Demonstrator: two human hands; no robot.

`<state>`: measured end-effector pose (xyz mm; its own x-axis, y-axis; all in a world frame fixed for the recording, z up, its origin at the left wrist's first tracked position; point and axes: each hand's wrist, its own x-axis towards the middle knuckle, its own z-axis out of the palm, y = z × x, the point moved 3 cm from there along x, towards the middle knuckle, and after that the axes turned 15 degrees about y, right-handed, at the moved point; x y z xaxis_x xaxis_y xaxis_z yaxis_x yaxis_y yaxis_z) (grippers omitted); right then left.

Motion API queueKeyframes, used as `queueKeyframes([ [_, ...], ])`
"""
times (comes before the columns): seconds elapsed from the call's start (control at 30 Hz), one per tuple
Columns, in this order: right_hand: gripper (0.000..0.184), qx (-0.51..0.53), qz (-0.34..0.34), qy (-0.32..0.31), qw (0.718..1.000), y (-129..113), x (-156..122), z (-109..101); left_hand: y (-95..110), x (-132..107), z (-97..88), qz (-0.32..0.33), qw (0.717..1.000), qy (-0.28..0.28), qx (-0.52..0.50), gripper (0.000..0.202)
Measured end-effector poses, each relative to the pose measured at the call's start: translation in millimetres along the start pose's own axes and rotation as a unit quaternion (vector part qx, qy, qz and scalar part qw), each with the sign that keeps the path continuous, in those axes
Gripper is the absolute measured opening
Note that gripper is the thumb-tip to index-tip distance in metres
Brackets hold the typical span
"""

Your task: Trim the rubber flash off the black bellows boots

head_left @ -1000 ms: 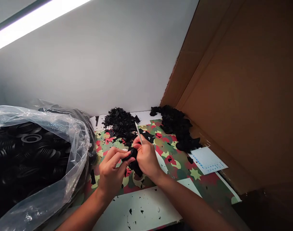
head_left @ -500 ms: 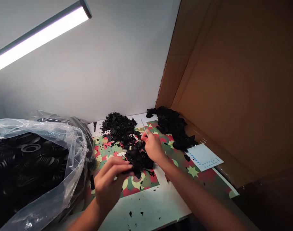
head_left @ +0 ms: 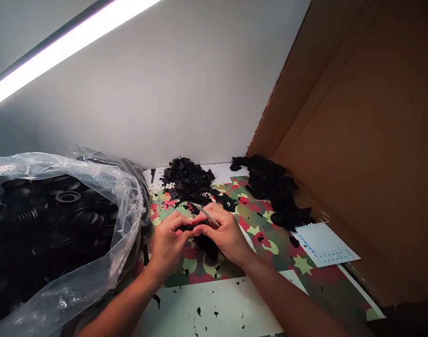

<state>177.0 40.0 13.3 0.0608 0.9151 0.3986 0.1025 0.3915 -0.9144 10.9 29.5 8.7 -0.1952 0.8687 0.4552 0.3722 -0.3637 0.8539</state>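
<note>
One black rubber part [head_left: 200, 234], two hands

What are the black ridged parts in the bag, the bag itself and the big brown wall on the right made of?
The black ridged parts look like matte moulded rubber, though plastic is possible. The bag is thin clear plastic film: glossy, crinkled, see-through. The brown wall looks like plain cardboard, dull with a fold crease.

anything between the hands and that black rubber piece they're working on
Nothing visible does. The left hand and right hand both already pinch the black rubber piece directly, the right hand also holding a thin blade just above it.
</note>
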Motion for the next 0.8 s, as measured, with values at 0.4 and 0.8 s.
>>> queueKeyframes([
  [0.4,0.031,-0.154,0.031,0.15,0.976,28,25,-36,21,-4,-1.4,-0.007,0.998,-0.03,-0.058,0.013],
  [0.8,0.015,-0.027,-0.015,0.044,0.999,-10,2,-16,9,-1,-8.0,-0.129,0.986,-0.005,-0.107,0.013],
])
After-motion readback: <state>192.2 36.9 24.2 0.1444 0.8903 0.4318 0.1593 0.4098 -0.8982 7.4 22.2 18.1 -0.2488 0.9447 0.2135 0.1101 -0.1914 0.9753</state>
